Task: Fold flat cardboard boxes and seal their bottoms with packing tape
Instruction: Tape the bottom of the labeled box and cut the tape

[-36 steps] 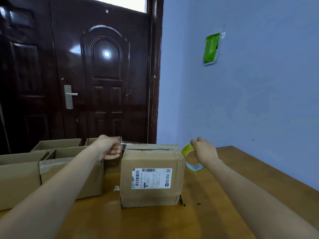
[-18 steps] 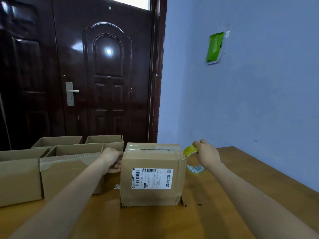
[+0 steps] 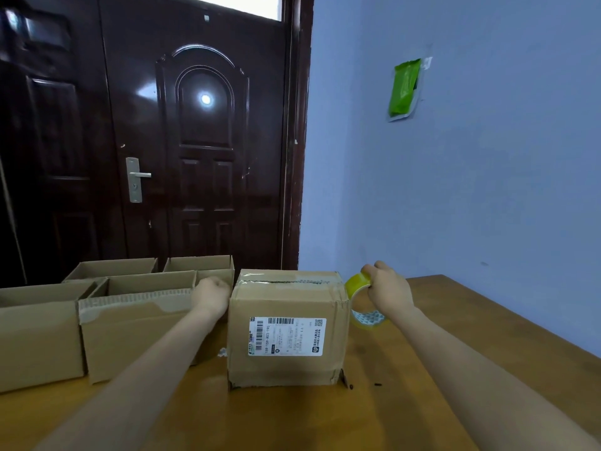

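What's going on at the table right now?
A person is taping a cardboard box that stands on the wooden table. The right hand grips a roll of tape at the box's right edge, while the left hand presses against the box's left side. Tape already runs along the top seam. Several open boxes stand to the left.

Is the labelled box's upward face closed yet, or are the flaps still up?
Closed: the labelled box has its flaps folded flat, with tape running along the seam.
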Motion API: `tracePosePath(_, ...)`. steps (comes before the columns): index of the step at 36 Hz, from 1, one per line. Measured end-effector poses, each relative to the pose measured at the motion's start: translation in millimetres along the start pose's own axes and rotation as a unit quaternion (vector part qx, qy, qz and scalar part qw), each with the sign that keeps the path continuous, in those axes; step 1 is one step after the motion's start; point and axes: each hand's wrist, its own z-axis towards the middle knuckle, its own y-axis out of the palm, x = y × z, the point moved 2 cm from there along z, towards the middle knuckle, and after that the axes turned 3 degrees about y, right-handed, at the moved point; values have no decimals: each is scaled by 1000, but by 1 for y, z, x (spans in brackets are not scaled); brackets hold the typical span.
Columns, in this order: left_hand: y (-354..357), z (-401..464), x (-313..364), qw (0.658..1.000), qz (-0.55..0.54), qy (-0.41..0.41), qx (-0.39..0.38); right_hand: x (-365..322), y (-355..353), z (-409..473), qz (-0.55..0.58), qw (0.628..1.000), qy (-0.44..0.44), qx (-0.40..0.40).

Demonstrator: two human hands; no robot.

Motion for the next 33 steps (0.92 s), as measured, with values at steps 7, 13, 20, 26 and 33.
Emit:
tracePosePath(7, 0, -14, 26, 985, -126, -18, -119, -2, 1, -6, 11, 1000, 11, -2)
tracePosePath(13, 4, -17, 24, 984, -47, 4, -169, -7, 2, -9, 36, 999, 23, -4)
tracePosePath(20, 1, -14, 23, 979, -107, -65, -161, -12, 0, -8, 117, 992, 40, 4)
tracePosePath(26, -7, -13, 20, 989, -81, -45, -112, -25, 3, -10, 136, 990, 32, -7)
tracePosePath(33, -17, -12, 21, 962, 180, 202, -40, -24, 3, -13, 160, 984, 16, -74)
